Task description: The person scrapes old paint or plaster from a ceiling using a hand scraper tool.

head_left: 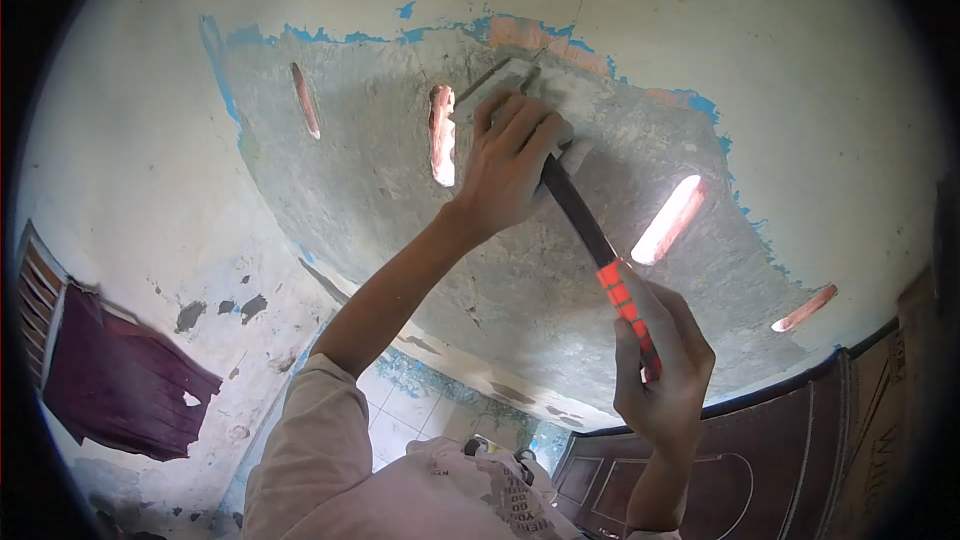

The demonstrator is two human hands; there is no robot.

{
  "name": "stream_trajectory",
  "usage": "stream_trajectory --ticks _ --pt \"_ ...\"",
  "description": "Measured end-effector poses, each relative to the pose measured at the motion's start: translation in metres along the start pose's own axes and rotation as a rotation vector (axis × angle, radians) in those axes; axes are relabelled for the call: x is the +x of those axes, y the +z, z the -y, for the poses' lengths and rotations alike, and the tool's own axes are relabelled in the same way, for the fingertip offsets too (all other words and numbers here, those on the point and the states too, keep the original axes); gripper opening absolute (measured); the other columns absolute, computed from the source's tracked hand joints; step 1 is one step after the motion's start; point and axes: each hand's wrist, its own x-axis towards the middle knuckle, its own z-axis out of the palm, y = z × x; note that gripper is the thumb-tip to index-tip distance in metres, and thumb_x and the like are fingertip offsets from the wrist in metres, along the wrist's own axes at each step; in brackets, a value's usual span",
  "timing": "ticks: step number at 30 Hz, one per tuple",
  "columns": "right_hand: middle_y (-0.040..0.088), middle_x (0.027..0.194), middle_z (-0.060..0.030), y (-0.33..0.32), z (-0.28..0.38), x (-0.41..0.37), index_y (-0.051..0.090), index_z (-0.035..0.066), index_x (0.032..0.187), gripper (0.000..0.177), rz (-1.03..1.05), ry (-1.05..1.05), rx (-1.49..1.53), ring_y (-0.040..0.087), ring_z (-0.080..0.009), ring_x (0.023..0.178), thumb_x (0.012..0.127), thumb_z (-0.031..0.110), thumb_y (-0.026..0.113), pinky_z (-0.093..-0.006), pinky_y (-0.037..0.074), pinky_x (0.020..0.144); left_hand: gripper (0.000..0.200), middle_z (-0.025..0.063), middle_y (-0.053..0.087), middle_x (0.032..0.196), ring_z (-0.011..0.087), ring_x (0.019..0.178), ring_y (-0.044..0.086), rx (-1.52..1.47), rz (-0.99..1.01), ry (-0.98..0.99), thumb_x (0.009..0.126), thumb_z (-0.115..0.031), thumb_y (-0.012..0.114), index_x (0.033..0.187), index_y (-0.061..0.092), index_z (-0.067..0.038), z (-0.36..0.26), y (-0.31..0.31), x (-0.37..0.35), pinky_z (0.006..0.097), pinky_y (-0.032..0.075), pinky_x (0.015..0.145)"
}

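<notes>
Head view, looking steeply upward at a wall.

(a) left hand [510, 165]: was raised on an outstretched arm and lay over the head [500, 80] of a long tool [585, 225]. Fingers kept close together, bent over the head and pressed it against the grey plaster [400, 200]. Held nothing else. Kind of head could not be told, most of it being hidden beneath the fingers and only a flat grey edge showing above the knuckles.

(b) right hand [665, 365]: sat lower and to the right, closed fully round the red-and-black striped handle [625, 300], near its end.

(c) long axis of the tool: ran on a slant from the head at upper left down to the handle at lower right. Head end met the wall just beside a lit slot [441, 135]. Handle end stood off the wall and nearer the camera. Placed (a) at the working end and (b) at the far end, with bare dark shaft between them.

(d) surroundings: showed more slots in the plaster to the left [305, 100] and right [670, 220], and flaking blue paint [300, 35] along the patch's edge. Included a maroon cloth [120, 380] hung at far left, a dark door [760, 460] at lower right, a tiled floor [410, 410] below, and a pale sleeve [310, 440] on the raised arm.
</notes>
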Motion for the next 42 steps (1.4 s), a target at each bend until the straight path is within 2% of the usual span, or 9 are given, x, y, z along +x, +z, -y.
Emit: stream_trajectory --ticks 3,9,12,18,23,26,31,35,42 --pt "0.067 0.110 -0.0184 0.007 0.009 0.008 0.061 0.004 0.137 0.051 -0.009 -0.017 -0.077 0.069 -0.0190 0.073 0.087 -0.008 0.063 -0.0303 0.054 0.059 0.021 0.0066 0.063 0.085 0.0269 0.087 0.063 -0.018 0.189 0.013 0.079 -0.016 0.080 0.083 0.062 -0.005 0.017 0.003 0.000 0.0390 0.046 0.092" --pt "0.066 0.102 -0.0164 0.016 0.016 0.026 0.060 0.005 0.138 0.058 -0.025 -0.003 -0.031 0.067 -0.0213 0.070 0.083 -0.011 0.062 -0.0325 0.054 0.060 0.018 0.0100 0.063 0.080 0.0277 0.073 0.060 -0.178 0.125 0.141 0.069 -0.006 0.077 0.076 0.061 -0.002 0.043 0.024 0.007 0.0359 0.046 0.073" --pt "0.065 0.094 -0.0150 0.010 0.020 0.032 0.058 0.006 0.141 0.061 0.057 0.062 0.001 0.064 -0.0202 0.065 0.082 -0.011 0.062 -0.0321 0.052 0.056 0.021 0.0068 0.063 0.071 0.0247 0.069 0.063 -0.129 0.112 0.114 0.074 -0.011 0.078 0.067 0.059 -0.006 0.046 0.023 0.007 0.0348 0.049 0.069" --pt "0.061 0.080 -0.0133 0.017 0.029 0.037 0.054 0.003 0.144 0.065 0.112 0.113 0.066 0.059 -0.0181 0.058 0.082 -0.011 0.063 -0.0327 0.048 0.052 0.026 0.0046 0.051 0.053 0.0226 0.048 0.051 -0.147 0.028 0.105 0.075 -0.009 0.075 0.059 0.056 -0.007 0.055 0.018 0.003 0.0330 0.041 0.051" --pt "0.060 0.077 -0.0129 0.028 0.042 0.048 0.052 0.000 0.145 0.063 0.123 0.069 0.059 0.059 -0.0175 0.055 0.084 -0.009 0.064 -0.0319 0.048 0.048 0.025 0.0046 0.050 0.053 0.0212 0.047 0.051 -0.253 -0.052 0.187 0.077 -0.007 0.074 0.058 0.057 -0.007 0.078 0.019 0.003 0.0337 0.040 0.050" --pt "0.054 0.068 -0.0089 0.051 0.041 0.056 0.061 0.002 0.138 0.056 0.043 0.083 0.074 0.049 -0.0138 0.051 0.083 -0.010 0.061 -0.0301 0.038 0.047 0.026 0.0039 0.049 0.052 0.0204 0.046 0.050 -0.198 -0.064 0.127 0.076 -0.006 0.073 0.058 0.055 -0.008 0.086 0.015 -0.003 0.0338 0.040 0.050" --pt "0.054 0.066 -0.0083 0.025 0.052 0.043 0.060 0.004 0.140 0.058 0.022 0.150 -0.023 0.048 -0.0138 0.048 0.083 -0.010 0.059 -0.0311 0.037 0.045 0.034 0.0039 0.049 0.050 0.0208 0.044 0.048 -0.339 -0.046 0.135 0.076 -0.003 0.071 0.054 0.047 -0.011 0.061 0.021 0.010 0.0333 0.039 0.049" --pt "0.053 0.066 -0.0077 0.029 0.070 0.052 0.060 0.005 0.139 0.058 0.112 0.207 -0.184 0.049 -0.0149 0.048 0.084 -0.009 0.059 -0.0325 0.038 0.044 0.034 0.0045 0.048 0.051 0.0221 0.043 0.048 -0.305 -0.177 0.150 0.076 -0.001 0.070 0.054 0.046 -0.009 0.067 0.031 0.005 0.0324 0.040 0.048" --pt "0.054 0.066 -0.0085 0.025 0.057 0.038 0.060 0.005 0.140 0.059 0.050 0.168 -0.100 0.052 -0.0151 0.049 0.082 -0.009 0.062 -0.0330 0.041 0.046 0.033 0.0046 0.046 0.048 0.0214 0.041 0.047 -0.291 -0.197 0.154 0.076 0.000 0.069 0.054 0.046 -0.009 0.054 0.033 0.009 0.0317 0.038 0.046"
